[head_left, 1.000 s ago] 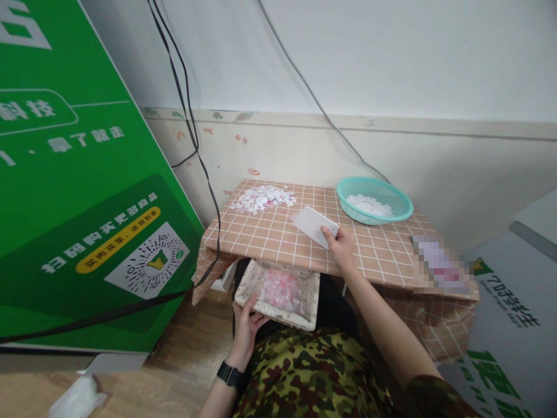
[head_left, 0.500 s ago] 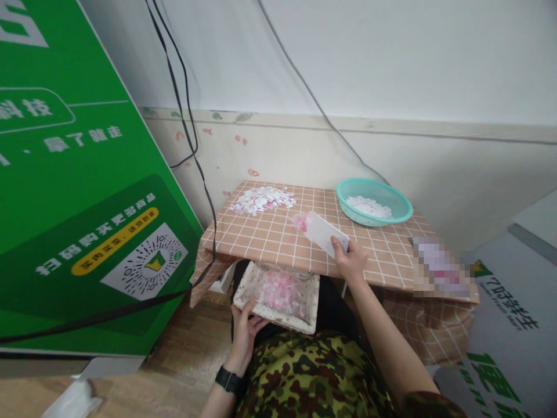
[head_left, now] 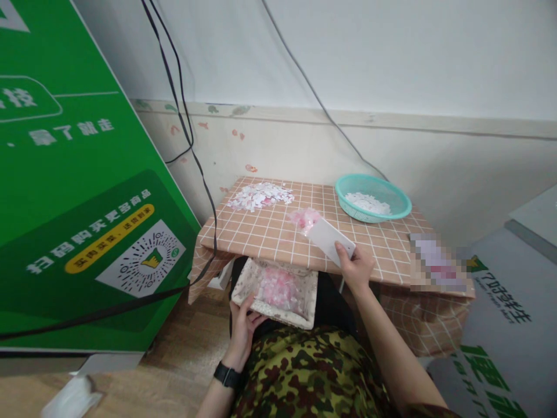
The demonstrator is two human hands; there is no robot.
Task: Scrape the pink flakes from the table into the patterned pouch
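Observation:
My left hand point(head_left: 246, 319) grips the near left edge of a fabric-lined basket point(head_left: 307, 316) at my lap, just under the table's front edge. Inside it lie pink and clear plastic packets point(head_left: 278, 287). My right hand point(head_left: 357, 268) is closed on the lower end of a flat white card point(head_left: 328, 239), thumb on top. The card's far end meets a small pile of pink, clear-wrapped pieces point(head_left: 306, 219) on the table. What these pieces are, I cannot make out.
The table wears a brown checked cloth point(head_left: 261, 238). White paper pieces point(head_left: 261, 196) are heaped at its back left. A turquoise colander point(head_left: 404, 208) holds more white pieces at the back right. A blurred flat item point(head_left: 437, 264) lies at the right edge. A green panel point(head_left: 87, 174) stands left.
The card and my right hand have shifted slightly right and down, and more of the pink pieces show at the card's far end. My left hand stays on the basket.

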